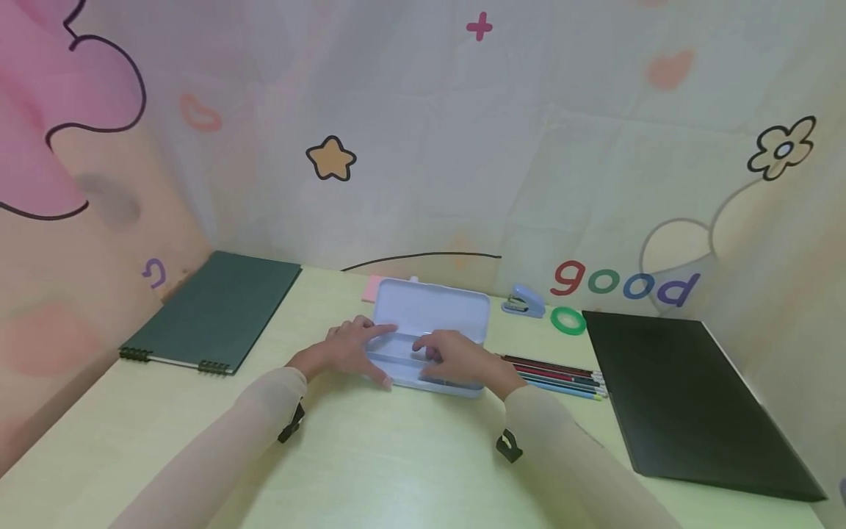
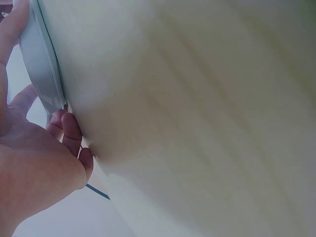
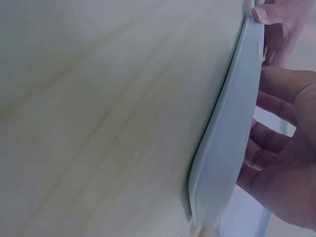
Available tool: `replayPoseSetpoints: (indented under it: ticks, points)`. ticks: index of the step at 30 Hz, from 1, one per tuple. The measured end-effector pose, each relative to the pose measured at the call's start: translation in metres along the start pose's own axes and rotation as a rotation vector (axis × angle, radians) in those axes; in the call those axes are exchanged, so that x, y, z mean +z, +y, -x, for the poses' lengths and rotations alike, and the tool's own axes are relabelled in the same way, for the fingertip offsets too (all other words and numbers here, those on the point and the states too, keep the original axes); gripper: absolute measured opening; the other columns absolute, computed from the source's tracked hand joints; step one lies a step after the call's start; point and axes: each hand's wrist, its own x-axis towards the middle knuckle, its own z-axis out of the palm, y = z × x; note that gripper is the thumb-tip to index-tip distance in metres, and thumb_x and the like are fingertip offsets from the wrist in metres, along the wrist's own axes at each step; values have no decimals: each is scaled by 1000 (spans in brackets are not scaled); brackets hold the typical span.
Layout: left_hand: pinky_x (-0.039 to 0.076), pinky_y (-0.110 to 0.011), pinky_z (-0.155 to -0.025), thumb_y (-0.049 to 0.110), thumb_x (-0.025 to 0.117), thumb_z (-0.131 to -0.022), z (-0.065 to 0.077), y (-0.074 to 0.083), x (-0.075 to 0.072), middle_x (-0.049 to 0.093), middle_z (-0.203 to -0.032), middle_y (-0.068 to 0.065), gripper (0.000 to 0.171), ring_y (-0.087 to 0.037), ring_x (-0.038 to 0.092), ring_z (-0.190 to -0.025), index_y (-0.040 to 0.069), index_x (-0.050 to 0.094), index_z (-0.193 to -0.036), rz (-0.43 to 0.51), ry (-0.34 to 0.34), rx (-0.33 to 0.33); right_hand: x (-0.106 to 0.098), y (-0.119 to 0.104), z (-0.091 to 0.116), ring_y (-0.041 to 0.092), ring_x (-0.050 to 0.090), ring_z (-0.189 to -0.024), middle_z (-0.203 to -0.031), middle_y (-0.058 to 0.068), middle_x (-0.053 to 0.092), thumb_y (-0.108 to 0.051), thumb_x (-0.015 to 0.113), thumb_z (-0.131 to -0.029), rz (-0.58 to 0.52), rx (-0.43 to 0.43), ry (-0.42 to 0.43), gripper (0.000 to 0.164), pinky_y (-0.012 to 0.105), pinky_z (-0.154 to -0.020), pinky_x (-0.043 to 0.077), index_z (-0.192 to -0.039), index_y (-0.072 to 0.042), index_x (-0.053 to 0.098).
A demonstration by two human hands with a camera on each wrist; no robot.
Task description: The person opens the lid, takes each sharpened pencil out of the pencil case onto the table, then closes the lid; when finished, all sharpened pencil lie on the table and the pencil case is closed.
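Observation:
A pale blue pencil case [image 1: 431, 307] lies on the table with its lid raised at the back and its long compartments facing up. At its left end, my left hand [image 1: 345, 347] grips it, the thumb along the front corner and the index finger reaching over the inside. My right hand [image 1: 461, 356] dips into the right half, fingers bent down among the compartments. From the right wrist, the case's front wall [image 3: 229, 118] hides those fingertips, and I cannot tell whether they pinch anything. Curled fingers of the left hand [image 2: 39, 158] rest by the case's corner in the left wrist view.
Several pencils [image 1: 558, 378] lie right of the case. Behind them are a blue stapler [image 1: 524, 301] and a green tape roll [image 1: 568, 321]. A black folder [image 1: 694, 404] covers the right side, a dark green spiral notebook [image 1: 218, 308] the left. Pink paper [image 1: 371, 289] shows behind the case.

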Motion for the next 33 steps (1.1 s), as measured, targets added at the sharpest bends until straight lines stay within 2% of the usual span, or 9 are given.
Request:
replayPoseSetpoints:
  ticks: [4, 10, 16, 20, 33]
  points:
    - [31, -56, -106, 56, 85, -71, 0, -1, 1, 39, -144, -16, 99, -35, 40, -125, 31, 37, -154, -5, 1, 10, 0, -4, -2, 15, 55, -88, -97, 1, 65, -16, 72, -91, 29, 11, -34, 38, 36, -88, 49, -129, -11, 65]
    - [31, -56, -105, 56, 85, -70, 0, 0, 1, 40, -142, -16, 99, -34, 41, -124, 31, 38, -154, -8, 4, 15, -5, -5, -5, 13, 54, -83, -91, 1, 65, -9, 67, -93, 48, -29, -61, 36, 32, -83, 48, -128, -9, 64]
    - [31, -56, -106, 56, 85, -71, 0, 0, 1, 40, -142, -15, 99, -34, 40, -125, 32, 38, -154, -3, 7, 8, -8, -3, -5, 13, 56, -81, -91, 1, 67, -4, 60, -93, -19, -27, -91, 34, 29, -79, 48, -126, -9, 65]
    - [31, -57, -106, 56, 85, -71, -1, -1, 1, 39, -143, -15, 99, -35, 40, -126, 32, 37, -154, -4, 3, 7, -9, 0, -6, 13, 58, -83, -96, 1, 70, -4, 60, -94, -70, -2, -104, 33, 31, -82, 50, -125, -12, 66]
    - [30, -57, -107, 56, 85, -70, 1, 0, 0, 38, -144, -15, 100, -35, 39, -127, 33, 38, -154, 8, 4, 7, -12, 7, -13, 15, 61, -91, -103, 2, 72, -4, 62, -95, -86, -19, -134, 26, 35, -91, 52, -119, -13, 69]
